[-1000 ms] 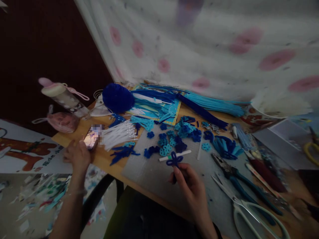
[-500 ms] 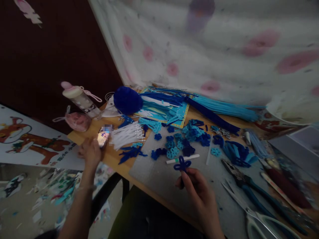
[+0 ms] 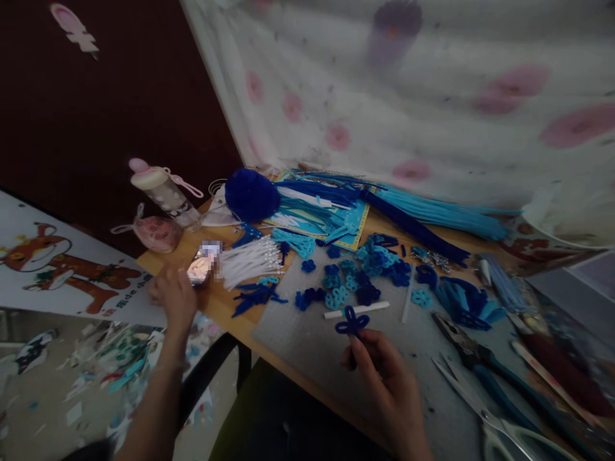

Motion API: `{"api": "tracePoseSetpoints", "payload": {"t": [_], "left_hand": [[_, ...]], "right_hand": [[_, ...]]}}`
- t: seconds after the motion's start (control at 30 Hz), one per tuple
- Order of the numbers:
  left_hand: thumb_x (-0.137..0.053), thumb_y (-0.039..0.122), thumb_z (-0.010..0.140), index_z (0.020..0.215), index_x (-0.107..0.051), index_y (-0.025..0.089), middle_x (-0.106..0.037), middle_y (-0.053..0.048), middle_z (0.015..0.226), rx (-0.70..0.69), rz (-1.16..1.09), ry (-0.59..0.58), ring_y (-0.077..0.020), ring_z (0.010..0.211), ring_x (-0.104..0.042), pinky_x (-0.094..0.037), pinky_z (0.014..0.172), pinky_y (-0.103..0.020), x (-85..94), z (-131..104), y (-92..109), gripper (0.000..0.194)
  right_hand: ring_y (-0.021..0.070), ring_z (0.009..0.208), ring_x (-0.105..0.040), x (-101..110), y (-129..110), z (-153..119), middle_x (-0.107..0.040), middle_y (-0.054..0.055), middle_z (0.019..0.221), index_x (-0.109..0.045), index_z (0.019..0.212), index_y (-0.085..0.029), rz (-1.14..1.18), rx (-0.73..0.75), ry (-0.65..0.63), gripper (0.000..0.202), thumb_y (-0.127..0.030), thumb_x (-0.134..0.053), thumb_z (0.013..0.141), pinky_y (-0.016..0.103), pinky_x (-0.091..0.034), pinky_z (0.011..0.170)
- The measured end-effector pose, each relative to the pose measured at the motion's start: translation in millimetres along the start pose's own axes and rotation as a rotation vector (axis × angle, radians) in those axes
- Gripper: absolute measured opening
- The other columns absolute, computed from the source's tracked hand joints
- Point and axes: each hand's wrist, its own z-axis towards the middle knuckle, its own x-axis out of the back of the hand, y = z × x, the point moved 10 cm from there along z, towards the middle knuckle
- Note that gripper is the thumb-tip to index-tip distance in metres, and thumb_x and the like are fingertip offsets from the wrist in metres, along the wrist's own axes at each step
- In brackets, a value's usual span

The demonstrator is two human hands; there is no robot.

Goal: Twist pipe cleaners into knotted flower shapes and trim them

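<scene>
A dark blue looped pipe-cleaner flower (image 3: pixel 352 321) is pinched between the thumb and fingers of my right hand (image 3: pixel 384 371), above the grey mat (image 3: pixel 288 339). At the table's left edge, my left hand (image 3: pixel 177 294) lies beside a lit phone (image 3: pixel 198 267), fingertips at its near side; the fingers are blurred, so their grip is unclear. Just beyond the held flower is a white stick (image 3: pixel 356 310). Blue and turquoise flowers (image 3: pixel 336 296) lie in a cluster behind it. White stems with beaded tips (image 3: pixel 250 259) rest right of the phone.
Scissors (image 3: pixel 487 416) and pliers (image 3: pixel 473 355) lie at the right. Behind are a blue fuzzy ball (image 3: pixel 251 195) and turquoise pipe cleaners (image 3: pixel 442 214). A bottle (image 3: pixel 163 192) and pink pouch (image 3: pixel 156 233) stand at the left back. Scraps litter the floor (image 3: pixel 52 378).
The view has shifted slightly, so the table's things appear a little further right. The phone's screen picture looks different. My right hand still holds the blue flower.
</scene>
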Motion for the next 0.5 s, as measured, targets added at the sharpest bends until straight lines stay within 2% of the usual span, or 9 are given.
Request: {"api": "tracePoseSetpoints", "payload": {"t": [0.07, 0.13, 0.17, 0.2, 0.23, 0.33, 0.4, 0.5], "left_hand": [[-0.021, 0.035, 0.102, 0.129, -0.058, 0.004, -0.052, -0.029, 0.139, 0.024, -0.074, 0.067, -0.0412, 0.137, -0.043, -0.030, 0.114, -0.062, 15.7, -16.4, 16.1, 0.055], [-0.035, 0.044, 0.100, 0.119, -0.064, 0.011, -0.067, -0.020, 0.118, 0.015, -0.164, 0.052, -0.0347, 0.116, -0.060, -0.046, 0.104, -0.053, 21.3, -44.9, 46.0, 0.048], [-0.044, 0.049, 0.096, 0.111, -0.068, 0.017, -0.071, -0.013, 0.105, -0.012, -0.250, -0.033, -0.0297, 0.101, -0.067, -0.053, 0.093, -0.045, 15.6, -62.6, 67.6, 0.042], [-0.057, 0.050, 0.091, 0.106, -0.070, 0.020, -0.073, -0.010, 0.098, -0.027, -0.464, -0.251, -0.0273, 0.092, -0.068, -0.055, 0.086, -0.042, -3.0, -84.2, 93.9, 0.036], [-0.066, 0.050, 0.085, 0.106, -0.073, 0.022, -0.073, -0.008, 0.093, -0.022, -0.654, -0.485, -0.0255, 0.087, -0.068, -0.056, 0.083, -0.039, -21.4, -110.5, 123.0, 0.035], [-0.078, 0.049, 0.076, 0.101, -0.078, 0.024, -0.075, -0.008, 0.092, 0.097, -1.066, -0.873, -0.0246, 0.084, -0.069, -0.055, 0.076, -0.036, -44.6, -173.2, 193.6, 0.035], [-0.077, 0.047, 0.076, 0.087, -0.081, 0.024, -0.074, -0.008, 0.088, 0.100, -1.130, -0.923, -0.0239, 0.085, -0.067, -0.053, 0.076, -0.035, -45.9, -188.0, 221.6, 0.026], [-0.082, 0.039, 0.074, 0.070, -0.080, 0.023, -0.069, -0.005, 0.078, 0.093, -1.183, -0.954, -0.0208, 0.081, -0.062, -0.049, 0.077, -0.033, -47.5, -191.8, 241.8, 0.017]], "right_hand": [[0.0154, 0.056, -0.069, -1.6, 1.1, -0.1, -0.070, 0.000, 0.061, -0.069, 0.088, -0.021, 0.004, -0.004, -0.003, 0.019, -0.036, -0.060, 0.096, 0.021, -0.056, 0.055], [0.0160, 0.057, -0.070, -2.8, 2.0, 0.5, -0.072, 0.001, 0.063, -0.069, 0.088, -0.021, 0.015, -0.010, 0.005, 0.019, -0.037, -0.061, 0.095, 0.022, -0.056, 0.056], [0.0163, 0.058, -0.070, -3.1, 2.1, 0.9, -0.072, 0.002, 0.064, -0.069, 0.087, -0.021, 0.019, -0.014, 0.014, 0.020, -0.037, -0.061, 0.095, 0.022, -0.057, 0.056], [0.0164, 0.058, -0.070, -3.6, 1.7, 1.4, -0.073, 0.002, 0.064, -0.069, 0.087, -0.021, 0.017, -0.016, 0.021, 0.020, -0.037, -0.061, 0.095, 0.022, -0.057, 0.056], [0.0165, 0.058, -0.070, -4.5, 0.7, 1.8, -0.073, 0.002, 0.064, -0.069, 0.086, -0.021, 0.009, -0.017, 0.022, 0.020, -0.037, -0.061, 0.094, 0.022, -0.056, 0.056], [0.0171, 0.058, -0.070, -7.0, -5.7, 2.5, -0.074, 0.002, 0.064, -0.072, 0.081, -0.021, -0.039, 0.002, 0.005, 0.020, -0.034, -0.063, 0.092, 0.023, -0.056, 0.055], [0.0181, 0.062, -0.070, -4.9, -12.0, 2.5, -0.075, 0.003, 0.068, -0.075, 0.080, -0.021, -0.069, 0.038, 0.012, 0.015, -0.031, -0.066, 0.089, 0.025, -0.057, 0.059], [0.0189, 0.068, -0.071, 3.9, -16.4, 1.2, -0.076, 0.003, 0.073, -0.077, 0.081, -0.022, -0.071, 0.070, 0.061, 0.011, -0.026, -0.068, 0.087, 0.028, -0.057, 0.065]]}}
